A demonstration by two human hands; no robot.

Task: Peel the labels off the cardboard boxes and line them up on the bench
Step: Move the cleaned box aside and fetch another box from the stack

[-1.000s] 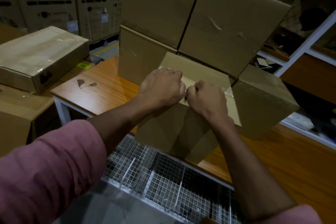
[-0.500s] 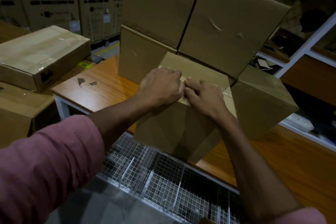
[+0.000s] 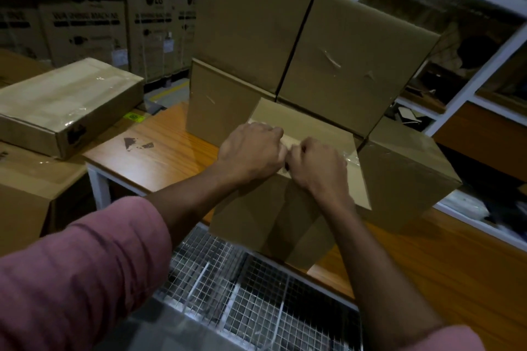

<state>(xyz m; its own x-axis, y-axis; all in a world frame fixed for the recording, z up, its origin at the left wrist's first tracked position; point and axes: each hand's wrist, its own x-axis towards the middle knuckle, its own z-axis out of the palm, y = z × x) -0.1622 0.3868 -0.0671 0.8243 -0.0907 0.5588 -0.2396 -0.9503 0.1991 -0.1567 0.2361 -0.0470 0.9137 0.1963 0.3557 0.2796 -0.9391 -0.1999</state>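
A small brown cardboard box (image 3: 265, 225) stands at the front edge of the wooden bench (image 3: 159, 157). A pale strip of tape or label (image 3: 291, 141) runs across its top. My left hand (image 3: 251, 151) and my right hand (image 3: 319, 165) rest side by side on the box top, knuckles up, fingers curled onto the strip. The fingertips are hidden, so I cannot tell how much of the strip is lifted. Larger brown boxes (image 3: 350, 65) are stacked right behind it, and another box (image 3: 405, 174) sits to its right.
A flat taped carton (image 3: 65, 105) lies on other cartons left of the bench. Printed appliance cartons (image 3: 85, 28) fill the far left. White shelving (image 3: 490, 71) stands at the right. A wire mesh cage (image 3: 242, 302) lies below the bench's front edge.
My right hand has curled back into a fist beside the left one after stretching its fingers along the strip. The box has stayed in place.
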